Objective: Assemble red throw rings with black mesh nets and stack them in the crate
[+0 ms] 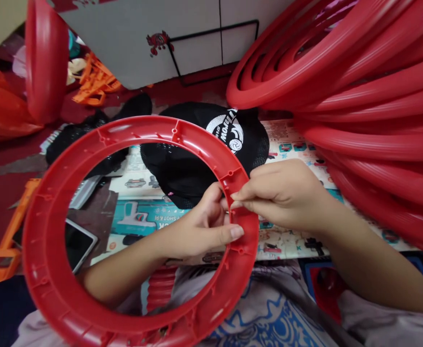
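A large red plastic ring (48, 231) with small ribs and screw posts on its inner face is tilted toward me. My left arm passes through its opening, and my left hand (211, 224) grips the ring's right side, thumb on the ribbed face. My right hand (279, 193) is closed in a pinch against the same side, just above the left thumb; whatever is between its fingertips is too small to make out. Behind the ring lies black mesh fabric (182, 178) with white printing.
Stacked red hoops (370, 115) fill the right side. Printed cardboard (135, 217) lies beneath the ring. A phone-like device (83, 246) and an orange plastic handle (6, 246) are at left. Orange parts (95, 82) lie on the floor near a white panel (124, 43) with a black wire frame (214, 30).
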The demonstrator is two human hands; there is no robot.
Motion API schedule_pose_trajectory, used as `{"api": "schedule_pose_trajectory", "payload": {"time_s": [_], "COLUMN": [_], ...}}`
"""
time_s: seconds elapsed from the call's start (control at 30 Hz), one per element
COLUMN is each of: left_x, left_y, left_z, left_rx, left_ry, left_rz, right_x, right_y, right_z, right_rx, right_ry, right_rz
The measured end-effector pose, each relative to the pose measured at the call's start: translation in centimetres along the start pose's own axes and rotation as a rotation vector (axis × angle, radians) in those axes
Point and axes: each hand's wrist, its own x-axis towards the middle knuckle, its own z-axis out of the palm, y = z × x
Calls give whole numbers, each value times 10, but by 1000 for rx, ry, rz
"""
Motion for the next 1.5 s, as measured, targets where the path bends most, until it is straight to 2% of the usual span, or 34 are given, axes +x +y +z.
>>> {"api": "schedule_pose_trajectory", "payload": {"time_s": [0.23, 0.37, 0.47, 0.63, 0.8, 0.93, 1.03, 1.13, 1.2, 1.33, 1.5], "left_x": [0, 1, -1, -6, -9, -10, -7, 0, 4, 7, 4], "left_y": [-2, -9, -14, -14, -13, -10, -10, -15, -20, -28, -23], "left_z": [4, 6, 4, -1, -3, -4, -2, 1, 2, -2, -7], "left_rx": [70, 93, 218, 515, 704, 706, 615, 352, 236, 380, 478], "left_ry": [54, 164, 187, 112, 23, 16, 35, 152, 253, 324, 208], "left_rz": [27, 4, -18, -70, -46, -106, -68, 6, -1, -32, -61], "right_x": [2, 1, -2, -6, -4, -2, -2, -1, 1, 3, 2], "right_y": [-1, 1, 6, 9, 8, 11, 15, 17, 16, 13, 10], "right_z": [4, 2, -3, -5, 3, 5, 3, 4, 7, 8, 0], "right_rx": [50, 39, -35, -201, -156, -70, 16, 24, -20, -93, -50], "right_ry": [-50, -114, -135, -118, -131, -147, -144, -174, -226, -321, -258], "right_rz": [67, 113, 46, -148, -128, -39, -7, 26, 67, 147, 76]}}
